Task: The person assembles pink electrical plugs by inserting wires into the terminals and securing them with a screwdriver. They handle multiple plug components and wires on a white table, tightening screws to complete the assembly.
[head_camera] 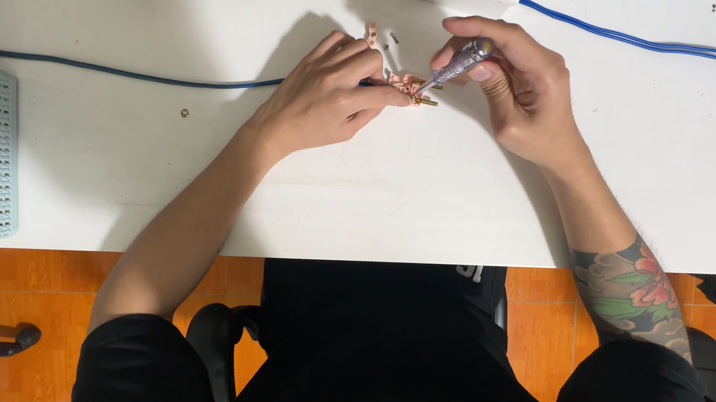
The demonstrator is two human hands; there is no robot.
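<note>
Seating screwdriver tip on a small copper part, white table (435, 194).
Left hand (326, 97) pinched the copper part (408, 86) just left of the tip; right hand (512, 87) gripped the screwdriver (456, 64). Judged best: tip kept square, part pinned flat. Beyond the part lay loose screws (390, 38); the driven screw was hidden by fingers.
</note>
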